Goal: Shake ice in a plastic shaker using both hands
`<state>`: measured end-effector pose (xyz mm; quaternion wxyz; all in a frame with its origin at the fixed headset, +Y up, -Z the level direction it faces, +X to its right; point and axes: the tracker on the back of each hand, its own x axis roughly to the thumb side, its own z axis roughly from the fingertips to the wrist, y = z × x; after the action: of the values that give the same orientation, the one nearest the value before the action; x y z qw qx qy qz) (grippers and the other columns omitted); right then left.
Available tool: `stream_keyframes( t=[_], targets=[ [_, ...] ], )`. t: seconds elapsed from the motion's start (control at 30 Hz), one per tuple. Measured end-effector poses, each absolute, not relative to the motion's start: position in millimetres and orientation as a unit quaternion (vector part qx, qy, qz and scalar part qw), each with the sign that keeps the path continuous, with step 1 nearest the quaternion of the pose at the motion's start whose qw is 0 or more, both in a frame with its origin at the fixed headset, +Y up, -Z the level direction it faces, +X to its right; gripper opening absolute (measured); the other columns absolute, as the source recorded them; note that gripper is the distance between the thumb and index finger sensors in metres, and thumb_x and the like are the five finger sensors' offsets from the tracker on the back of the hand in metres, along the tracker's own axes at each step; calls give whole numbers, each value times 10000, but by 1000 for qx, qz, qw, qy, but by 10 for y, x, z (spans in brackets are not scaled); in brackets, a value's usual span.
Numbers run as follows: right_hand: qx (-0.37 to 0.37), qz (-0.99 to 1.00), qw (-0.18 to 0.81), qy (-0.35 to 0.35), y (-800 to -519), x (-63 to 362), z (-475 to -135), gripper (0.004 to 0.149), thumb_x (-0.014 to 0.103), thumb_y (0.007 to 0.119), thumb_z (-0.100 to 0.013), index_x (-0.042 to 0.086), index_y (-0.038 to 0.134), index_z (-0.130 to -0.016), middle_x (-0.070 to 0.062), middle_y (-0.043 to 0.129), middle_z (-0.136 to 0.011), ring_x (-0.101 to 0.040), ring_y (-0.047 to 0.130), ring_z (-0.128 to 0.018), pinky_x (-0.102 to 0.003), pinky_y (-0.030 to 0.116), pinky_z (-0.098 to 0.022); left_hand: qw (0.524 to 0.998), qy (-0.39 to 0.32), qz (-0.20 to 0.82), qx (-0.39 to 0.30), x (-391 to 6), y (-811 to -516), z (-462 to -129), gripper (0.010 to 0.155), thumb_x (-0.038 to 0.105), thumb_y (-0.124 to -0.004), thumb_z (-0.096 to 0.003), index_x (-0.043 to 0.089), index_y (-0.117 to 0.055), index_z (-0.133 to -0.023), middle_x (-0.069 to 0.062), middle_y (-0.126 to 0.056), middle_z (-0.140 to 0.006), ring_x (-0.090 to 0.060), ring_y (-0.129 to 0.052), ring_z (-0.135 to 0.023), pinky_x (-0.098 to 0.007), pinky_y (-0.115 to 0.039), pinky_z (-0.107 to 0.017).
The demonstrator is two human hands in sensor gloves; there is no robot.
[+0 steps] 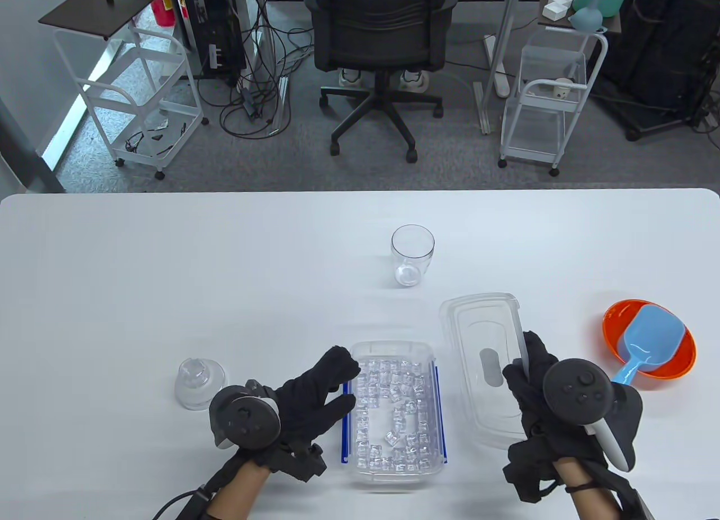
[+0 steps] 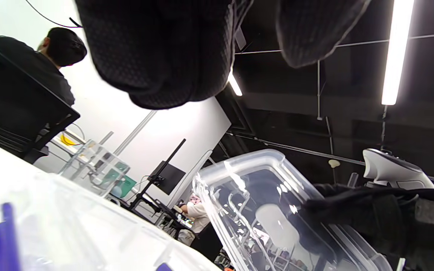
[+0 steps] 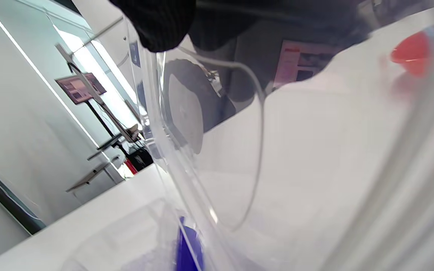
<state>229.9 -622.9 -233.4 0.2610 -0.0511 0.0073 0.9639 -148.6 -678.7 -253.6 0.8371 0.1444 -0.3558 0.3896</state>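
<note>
While both hands work near the table's front edge:
Left hand (image 1: 315,399): fingers spread, touching the ice box (image 1: 394,410).
Right hand (image 1: 537,390): grips the clear lid (image 1: 484,362), lifted beside the box.
Shaker cup (image 1: 412,254): stands mid-table.
Shaker cap (image 1: 198,382): front left.

Clear plastic shaker cup (image 1: 413,255) stands upright, open and empty, mid-table; its domed lid (image 1: 198,382) sits front-left.

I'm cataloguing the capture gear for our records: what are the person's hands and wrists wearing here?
Both hands wear black fabric gloves. The left hand carries a dark, rounded tracker strapped to its back, and a black cable runs along that wrist. The right hand carries a matching dark tracker with round buttons on its face and a white handle section.
</note>
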Motion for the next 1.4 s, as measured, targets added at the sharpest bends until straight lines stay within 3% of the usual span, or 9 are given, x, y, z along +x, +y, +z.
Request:
stream_keyframes(
  t=[0.27,0.73,0.87,1.13,1.4],
  targets=[
    [-132,959,232,96,-6549,2494,-2504,644,229,757,-538,-52,479,-1046,-180,822,-757,-275,996,-465,-335,916,-294,858,-360,332,154,-1499,-6794,-2540,690,397,-691,-588,-48,-461,-1063,-183,-795,-985,-375,-886,-815,-398,-801,-591],
    [-177,948,203,171,-6936,2599,-2742,732,274,827,-472,-25,492,-1050,-143,830,-755,-233,1010,-463,-300,932,-291,867,-379,291,140,-1433,-6832,-2523,684,395,-689,-588,-44,-468,-1063,-181,-800,-982,-376,-889,-813,-400,-800,-591],
    [-207,949,165,169,-6988,2611,-2778,746,290,822,-471,-24,482,-1056,-153,820,-771,-255,1002,-485,-323,918,-311,870,-389,270,138,-1404,-6840,-2506,681,392,-691,-587,-46,-474,-1060,-181,-803,-979,-376,-890,-811,-400,-802,-588],
    [-254,946,-5,203,-7176,2501,-2841,799,344,757,-472,-68,425,-1071,-221,794,-837,-361,983,-588,-425,887,-398,872,-410,233,134,-1346,-6845,-2468,677,392,-691,-584,-44,-480,-1058,-181,-808,-976,-376,-893,-807,-400,-803,-587],
    [-275,936,0,220,-7392,2544,-2817,797,338,718,-465,-81,414,-1071,-249,783,-859,-409,945,-607,-460,856,-423,869,-427,205,140,-1299,-6816,-2423,675,391,-690,-584,-42,-481,-1058,-176,-808,-976,-373,-895,-808,-400,-804,-587]
  ],
)
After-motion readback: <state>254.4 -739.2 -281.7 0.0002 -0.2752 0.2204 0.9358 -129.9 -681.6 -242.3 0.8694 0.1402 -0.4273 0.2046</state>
